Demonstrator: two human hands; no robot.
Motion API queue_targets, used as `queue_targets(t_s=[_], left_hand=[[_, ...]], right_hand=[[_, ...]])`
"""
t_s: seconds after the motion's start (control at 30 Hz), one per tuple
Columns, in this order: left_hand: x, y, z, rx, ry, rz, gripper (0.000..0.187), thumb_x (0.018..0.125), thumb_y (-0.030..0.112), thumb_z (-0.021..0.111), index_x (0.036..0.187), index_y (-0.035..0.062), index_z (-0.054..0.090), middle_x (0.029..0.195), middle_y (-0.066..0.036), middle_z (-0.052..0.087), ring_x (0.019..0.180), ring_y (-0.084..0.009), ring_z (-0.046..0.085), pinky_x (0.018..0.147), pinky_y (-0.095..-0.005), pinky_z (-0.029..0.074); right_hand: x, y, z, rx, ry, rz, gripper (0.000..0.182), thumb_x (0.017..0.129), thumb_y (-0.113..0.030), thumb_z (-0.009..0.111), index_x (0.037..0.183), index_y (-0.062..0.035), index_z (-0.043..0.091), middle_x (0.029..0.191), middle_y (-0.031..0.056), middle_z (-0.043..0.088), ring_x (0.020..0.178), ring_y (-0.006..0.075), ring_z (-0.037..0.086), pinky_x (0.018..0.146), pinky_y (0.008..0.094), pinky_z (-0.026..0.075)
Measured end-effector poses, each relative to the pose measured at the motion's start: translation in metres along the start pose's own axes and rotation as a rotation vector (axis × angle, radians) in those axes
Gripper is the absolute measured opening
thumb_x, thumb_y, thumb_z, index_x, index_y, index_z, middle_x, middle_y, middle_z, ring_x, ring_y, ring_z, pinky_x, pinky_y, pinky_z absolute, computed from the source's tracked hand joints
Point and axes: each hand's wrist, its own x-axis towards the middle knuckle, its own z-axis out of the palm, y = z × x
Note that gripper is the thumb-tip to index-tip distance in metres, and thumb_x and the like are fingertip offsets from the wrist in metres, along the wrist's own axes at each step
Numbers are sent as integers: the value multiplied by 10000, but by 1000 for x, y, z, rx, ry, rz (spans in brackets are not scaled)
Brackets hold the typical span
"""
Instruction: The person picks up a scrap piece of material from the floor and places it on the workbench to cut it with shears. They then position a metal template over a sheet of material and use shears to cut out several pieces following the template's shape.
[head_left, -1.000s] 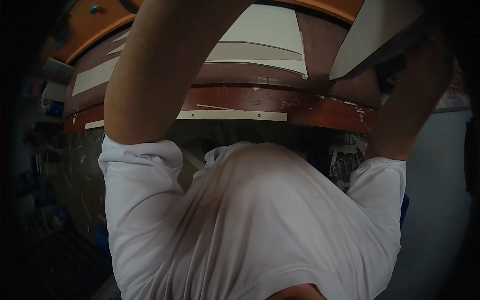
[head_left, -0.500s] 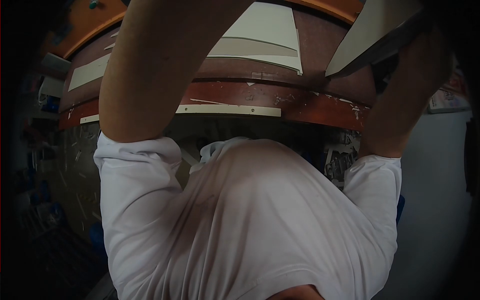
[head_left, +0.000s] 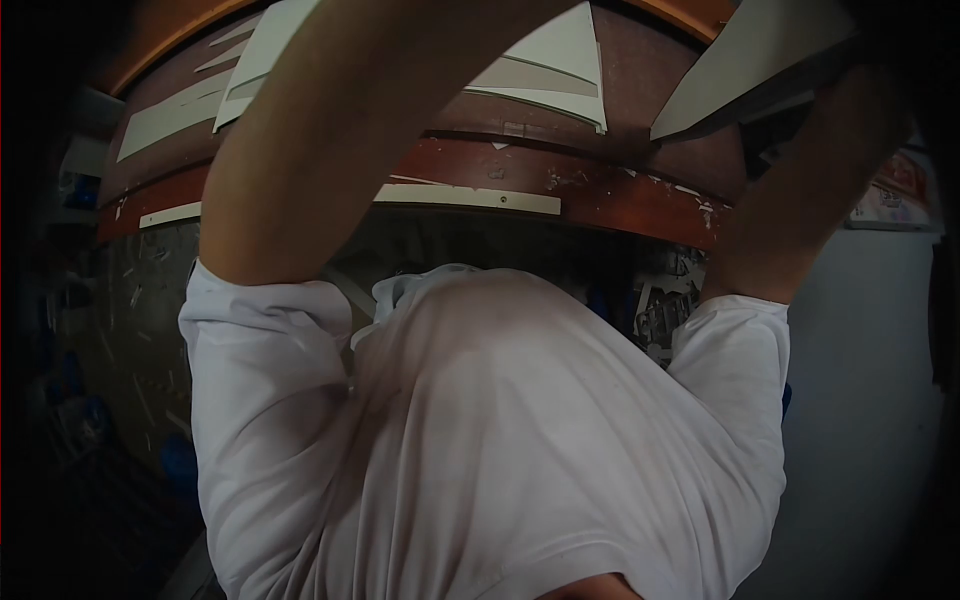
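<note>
From the head view, both bare arms reach up past the frame's top, so neither hand shows and I cannot tell either grip. A pale flat card sheet [head_left: 745,60] hangs at the upper right, perhaps held there. Beyond, cream paper offcuts [head_left: 555,65] lie on the reddish-brown wooden table [head_left: 600,195].

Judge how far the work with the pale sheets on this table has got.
Apparently done: several cut pale sheets and strips lie on the brown tabletop, with small scraps along its front edge. In hand: a large pale sheet is raised off the table beside the right forearm. Both hands are out of frame, so the grip is unseen. What is left cannot be judged: no finished piece shows.
</note>
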Motion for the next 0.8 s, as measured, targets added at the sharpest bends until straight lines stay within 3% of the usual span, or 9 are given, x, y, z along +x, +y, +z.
queue_targets(t_s=[0.2, 0.37, 0.57, 0.67, 0.7, 0.77, 0.8], left_hand=[[-44, -7, -47, -172, 164, 14, 282, 926, 181, 738, 1108, -27, 681, 1007, -142, 707, 936, -276, 701, 818, -388, 579], [-135, -19, -159, -251, 459, -46, 265, 926, 168, 739, 1094, -29, 683, 993, -139, 708, 922, -272, 704, 811, -381, 581], [-235, -14, -310, -142, 880, -72, 245, 926, 153, 741, 1078, -32, 685, 976, -136, 709, 905, -268, 708, 803, -374, 584], [-245, -5, -339, -116, 956, -42, 235, 926, 146, 742, 1069, -33, 687, 967, -134, 709, 897, -265, 710, 799, -370, 585], [-244, -1, -342, -115, 959, -28, 232, 926, 143, 742, 1067, -33, 687, 964, -134, 709, 894, -265, 710, 797, -368, 585], [-237, 4, -344, -130, 941, -3, 225, 926, 138, 742, 1061, -34, 688, 959, -133, 710, 889, -263, 712, 795, -366, 586], [-229, 5, -341, -151, 921, 16, 222, 926, 136, 743, 1059, -34, 689, 956, -132, 710, 886, -262, 712, 793, -364, 587]], right_hand=[[5, -27, 35, -11, -46, -21, 489, 900, -428, 750, 1162, -28, 648, 1198, 150, 650, 1092, 296, 628, 928, 400, 515], [3, -51, 104, 13, -155, -47, 491, 900, -434, 750, 1161, -30, 650, 1192, 147, 652, 1091, 294, 628, 928, 399, 515], [-51, -64, 250, -2, -531, -79, 494, 899, -440, 749, 1159, -32, 652, 1186, 143, 654, 1088, 292, 628, 928, 399, 514], [-110, -54, 326, -86, -777, -82, 495, 899, -444, 749, 1158, -33, 653, 1183, 142, 655, 1087, 291, 628, 928, 399, 513], [-132, -50, 345, -134, -863, -75, 587, 850, -507, 773, 1155, -23, 645, 1163, 142, 652, 1098, 308, 624, 949, 427, 504], [-167, -52, 364, -121, -890, -98, 556, 859, -484, 764, 1150, -26, 641, 1194, 153, 644, 1145, 330, 608, 992, 443, 492], [-176, -64, 364, -110, -902, -43, 536, 834, -455, 789, 1101, -8, 658, 1131, 170, 654, 1126, 343, 605, 998, 440, 474]])
